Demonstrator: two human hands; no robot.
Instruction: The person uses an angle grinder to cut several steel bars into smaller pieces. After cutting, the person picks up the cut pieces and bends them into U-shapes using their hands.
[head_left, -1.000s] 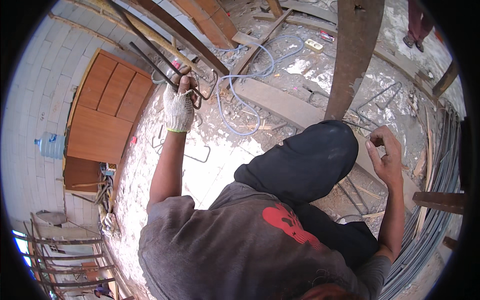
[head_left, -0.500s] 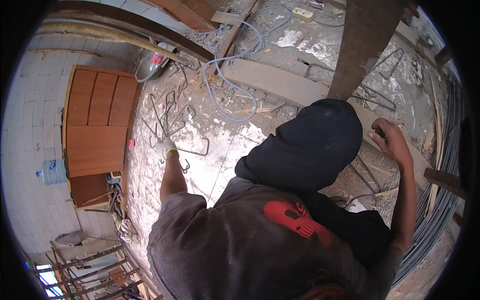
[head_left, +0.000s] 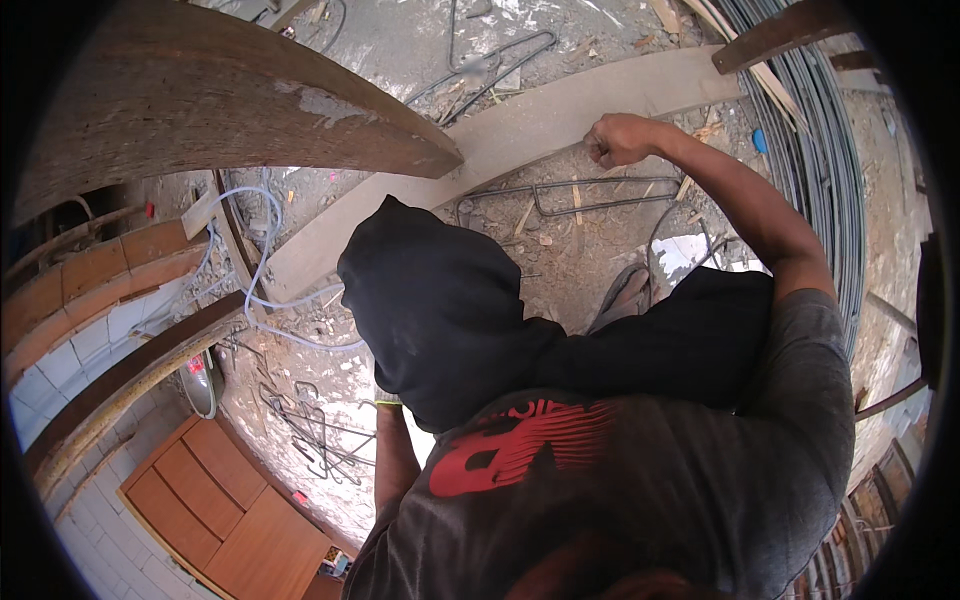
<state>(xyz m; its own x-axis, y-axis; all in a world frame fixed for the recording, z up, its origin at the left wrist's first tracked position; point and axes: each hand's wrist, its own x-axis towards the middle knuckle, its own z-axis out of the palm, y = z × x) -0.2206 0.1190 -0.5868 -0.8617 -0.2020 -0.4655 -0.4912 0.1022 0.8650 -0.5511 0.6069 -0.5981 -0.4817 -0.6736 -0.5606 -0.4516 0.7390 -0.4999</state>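
Observation:
My right hand [head_left: 622, 140], bare, is held over the near edge of a long grey plank [head_left: 680, 80]. Its fingers are curled into a fist, and nothing sticks out of it. Below this hand, bent steel rods [head_left: 608, 205] lie on the rubble. My left hand [head_left: 387, 395] wears a pale glove with a yellow-green cuff. Only its wrist end shows beside my black-clad knee, which hides the fingers and anything in them. Left of it, several bent steel rods [head_left: 315, 430] are heaped on the white-stained floor.
A thick wooden post [head_left: 240, 100] crosses the upper left. A pale blue hose [head_left: 268, 240] loops over the floor. Long steel bars [head_left: 835, 170] run along the right. A brown wooden cabinet [head_left: 225, 505] stands lower left. My sandalled foot [head_left: 628, 292] rests on the debris.
My view has swung to the right, so the cabinet and rod heap sit lower left. My right arm has stretched forward and its fingers have closed. My left hand is now mostly behind my knee.

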